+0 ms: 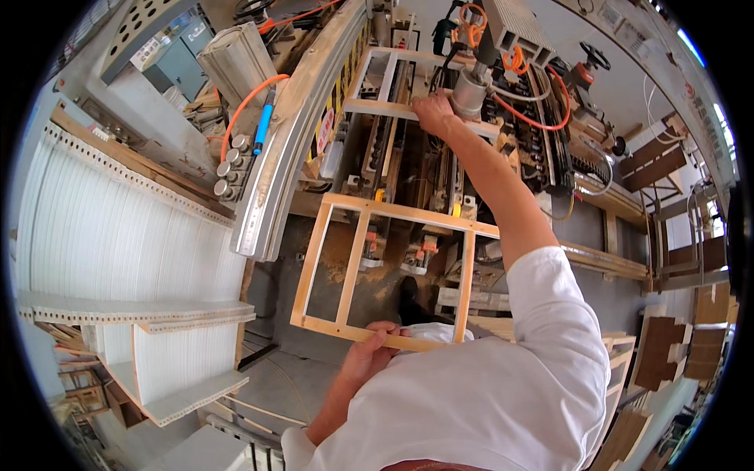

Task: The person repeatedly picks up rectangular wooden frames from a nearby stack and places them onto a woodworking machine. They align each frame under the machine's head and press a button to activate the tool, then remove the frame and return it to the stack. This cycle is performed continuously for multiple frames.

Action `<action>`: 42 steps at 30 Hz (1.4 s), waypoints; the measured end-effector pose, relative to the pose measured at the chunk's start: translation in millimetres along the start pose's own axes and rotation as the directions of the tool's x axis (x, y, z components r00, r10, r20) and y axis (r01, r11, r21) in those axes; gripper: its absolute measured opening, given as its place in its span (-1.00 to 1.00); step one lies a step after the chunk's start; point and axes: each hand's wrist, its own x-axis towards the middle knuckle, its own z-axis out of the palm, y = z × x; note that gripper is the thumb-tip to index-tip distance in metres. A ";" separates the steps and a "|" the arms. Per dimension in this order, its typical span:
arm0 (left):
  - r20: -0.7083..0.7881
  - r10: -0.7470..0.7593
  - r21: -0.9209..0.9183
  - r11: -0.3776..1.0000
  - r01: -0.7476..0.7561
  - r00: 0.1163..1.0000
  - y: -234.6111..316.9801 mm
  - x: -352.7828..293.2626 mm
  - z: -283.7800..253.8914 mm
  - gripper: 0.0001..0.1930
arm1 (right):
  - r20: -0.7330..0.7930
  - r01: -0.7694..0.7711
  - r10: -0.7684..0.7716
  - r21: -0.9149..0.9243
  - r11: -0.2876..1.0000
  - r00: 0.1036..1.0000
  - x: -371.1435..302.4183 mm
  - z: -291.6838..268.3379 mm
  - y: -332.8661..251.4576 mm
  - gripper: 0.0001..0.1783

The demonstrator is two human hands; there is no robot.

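In the head view, your left hand pinches the near edge of a wood frame, which stretches ahead of those fingers. Your right hand is on the near bar of a far frame; I cannot tell if its fingers grip. A metal tube is just right of them. White strips are well left of your left fingers.

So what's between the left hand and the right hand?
In the head view: from the left hand, a wooden frame with openings, then the machine's long rails, up to the right hand.
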 end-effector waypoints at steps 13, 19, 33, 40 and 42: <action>-0.425 0.097 -0.174 0.967 -0.186 0.900 2.6 -49.7 -121.8 -0.90 | -0.027 -0.088 0.087 -0.036 0.995 0.996 7.3 -3.7 -18.1 -0.66; -0.551 0.124 -0.106 0.970 -0.217 0.825 13.6 -23.2 -128.3 -0.93 | 0.057 -0.035 0.043 -0.126 0.991 0.997 -3.8 -23.0 -20.6 -0.65; -0.478 0.160 -0.022 0.981 -0.194 0.863 -8.7 18.3 -148.7 -0.92 | -0.002 -0.047 0.047 -0.009 0.999 0.999 -7.7 -23.9 -9.1 -0.71; -0.584 0.137 -0.040 0.980 -0.197 0.800 -11.1 18.3 -153.6 -0.92 | -0.024 -0.051 0.051 -0.008 0.999 0.998 -8.7 -25.2 -9.2 -0.70; -0.605 0.140 -0.023 0.981 -0.192 0.784 -13.1 18.0 -160.0 -0.92 | -0.052 -0.052 0.052 -0.008 0.999 0.997 -7.8 -24.4 -9.0 -0.71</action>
